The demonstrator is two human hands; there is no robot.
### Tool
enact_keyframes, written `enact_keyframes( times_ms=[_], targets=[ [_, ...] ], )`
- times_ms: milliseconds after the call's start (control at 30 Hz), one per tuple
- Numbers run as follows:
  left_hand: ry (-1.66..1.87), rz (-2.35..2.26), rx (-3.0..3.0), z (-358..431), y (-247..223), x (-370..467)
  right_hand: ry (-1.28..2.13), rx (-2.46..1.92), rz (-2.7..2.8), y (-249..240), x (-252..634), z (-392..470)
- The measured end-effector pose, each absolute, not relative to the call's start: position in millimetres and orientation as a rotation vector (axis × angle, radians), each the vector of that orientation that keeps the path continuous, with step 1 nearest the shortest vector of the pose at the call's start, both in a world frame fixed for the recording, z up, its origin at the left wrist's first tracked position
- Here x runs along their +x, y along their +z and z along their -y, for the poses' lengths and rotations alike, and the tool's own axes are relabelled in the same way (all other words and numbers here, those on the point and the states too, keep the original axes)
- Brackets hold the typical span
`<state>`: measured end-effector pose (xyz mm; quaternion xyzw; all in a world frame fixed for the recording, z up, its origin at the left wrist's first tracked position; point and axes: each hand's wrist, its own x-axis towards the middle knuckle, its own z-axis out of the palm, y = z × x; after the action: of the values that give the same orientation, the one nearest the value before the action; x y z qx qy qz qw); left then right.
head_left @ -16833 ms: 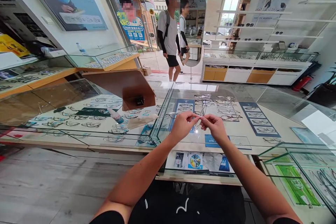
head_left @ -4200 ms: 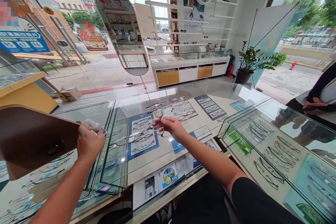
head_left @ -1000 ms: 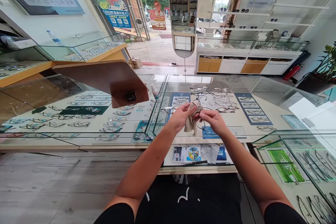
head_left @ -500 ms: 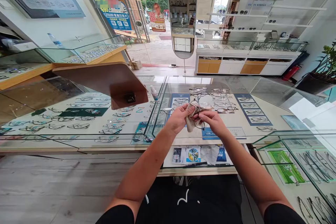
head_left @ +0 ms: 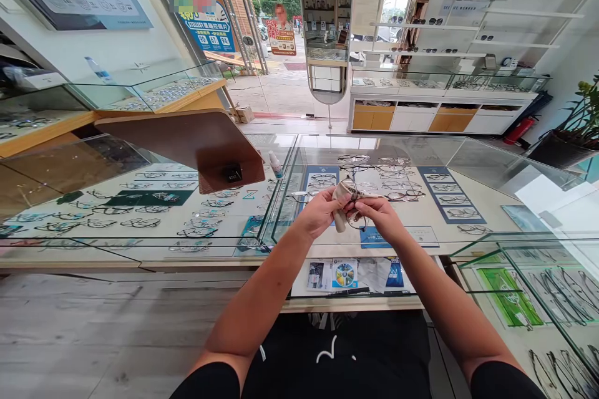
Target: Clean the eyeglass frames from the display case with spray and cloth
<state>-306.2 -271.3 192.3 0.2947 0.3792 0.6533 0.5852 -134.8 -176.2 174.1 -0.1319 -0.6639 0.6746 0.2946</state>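
Above the glass display counter, my left hand (head_left: 322, 213) is closed on a beige cloth (head_left: 340, 219), which is folded around part of a pair of glasses. My right hand (head_left: 377, 211) pinches the thin dark frame of those glasses (head_left: 359, 223) close to the left fingertips. One round rim hangs below the fingers, and the cloth covers much of the rest. Inside the counter behind my hands lie several other eyeglasses (head_left: 400, 186) in rows.
A brown mirror stand or board (head_left: 187, 137) leans over the left case, near a small spray bottle (head_left: 276, 165). An open drawer (head_left: 350, 305) holding leaflets and a pen sits below my hands. Another glass case (head_left: 538, 299) stands at right, beside white paper (head_left: 561, 212).
The cloth has shifted and folded a little between my fingers. Both hands stay in nearly the same place, still holding cloth and glasses.
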Motion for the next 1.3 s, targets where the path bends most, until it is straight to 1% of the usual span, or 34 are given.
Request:
enact_keyframes(
  times_ms=[167,333,567,767,900,1033,1300],
  targets=[
    [1.515,-0.903,0.734,271.3,195.1,-304.4,1.838,-0.364,1.781,171.0,-136.0,176.3],
    [1.598,-0.945,0.734,270.0,198.1,-299.8,1.876,-0.365,1.773,166.6,-139.6,177.2],
    [1.662,-0.906,0.608,265.9,198.1,-299.4,1.905,-0.359,1.720,165.6,-141.2,177.8],
    [1.573,-0.841,0.667,268.2,200.7,-307.2,1.962,-0.375,1.609,165.1,-138.7,175.1],
    [1.628,-0.924,0.744,266.5,195.0,-300.2,1.995,-0.355,1.616,165.2,-141.7,179.3],
    [1.682,-0.969,0.727,263.7,191.8,-296.2,1.959,-0.336,1.667,165.7,-143.6,182.7],
    [1.593,-0.861,0.731,266.9,197.5,-301.4,1.980,-0.348,1.573,162.5,-141.4,176.5]
  ],
)
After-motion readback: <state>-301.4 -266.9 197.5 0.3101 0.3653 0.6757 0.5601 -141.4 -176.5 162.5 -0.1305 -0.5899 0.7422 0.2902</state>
